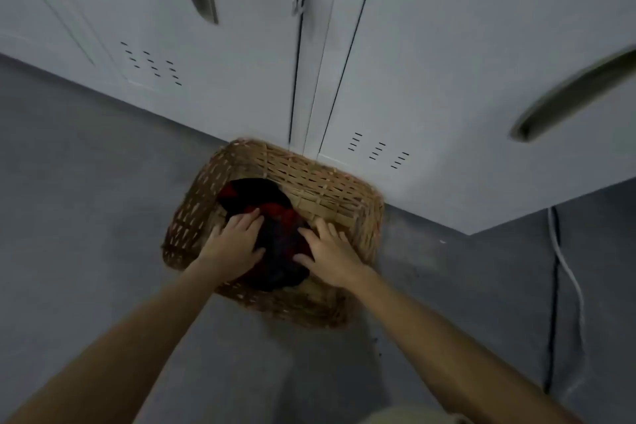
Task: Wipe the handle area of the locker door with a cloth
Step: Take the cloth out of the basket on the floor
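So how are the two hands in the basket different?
The left hand lies on top of the cloth; the right hand sits at the cloth's right edge. The left hand points across the cloth; the right hand reaches toward the basket wall. Both are spread open inside the basket.

Head view; steeply downward; near basket (330, 196)

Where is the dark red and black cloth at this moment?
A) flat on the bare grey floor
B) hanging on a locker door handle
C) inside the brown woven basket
C: the dark red and black cloth lies inside the brown woven basket, and the left hand and the right hand touch it there.
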